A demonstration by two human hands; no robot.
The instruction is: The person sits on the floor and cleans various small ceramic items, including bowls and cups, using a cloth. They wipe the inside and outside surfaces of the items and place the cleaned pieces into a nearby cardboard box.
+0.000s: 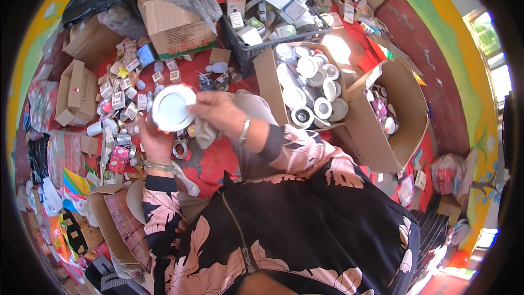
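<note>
In front of my body I hold a round white downlight (174,107), its flat pale face turned up. My left hand (156,141) supports it from below at its near left edge, with most of its fingers hidden behind the disc. The fingers of my right hand (221,113) are closed on its right rim. Just under the right hand hangs a greyish cloth (205,135); whether the hand holds it too is unclear. To the right, a cardboard box (267,80) contains several similar white round lights (322,108).
Another open cardboard box (403,141) stands further right with a few lamps inside. Beyond them is a black crate (248,50) full of small boxes and parts. Small cartons and bulbs (119,100) litter the red floor at left, near a brown box (77,92). A big carton (180,30) stands behind.
</note>
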